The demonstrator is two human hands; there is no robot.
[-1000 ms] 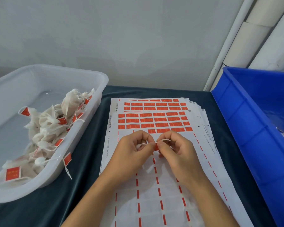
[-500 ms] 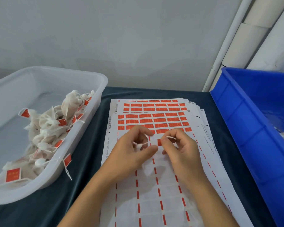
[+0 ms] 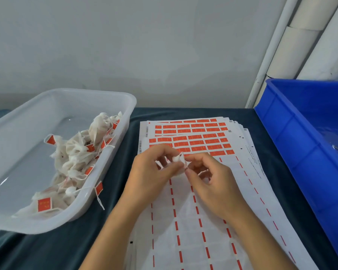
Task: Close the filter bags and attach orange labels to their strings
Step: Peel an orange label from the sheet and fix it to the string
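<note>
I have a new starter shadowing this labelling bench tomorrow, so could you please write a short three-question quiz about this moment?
1. True or false: the clear tub holds labelled filter bags.
2. Which side is the blue crate on: A left, B right?
3. What lies under both hands?

Key: 1 true. 2 B. 3 The label sheets; the left hand and right hand pinch a small white bag above them.

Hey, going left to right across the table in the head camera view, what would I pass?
Clear plastic bin of labelled filter bags → stack of orange label sheets → blue crate.
</note>
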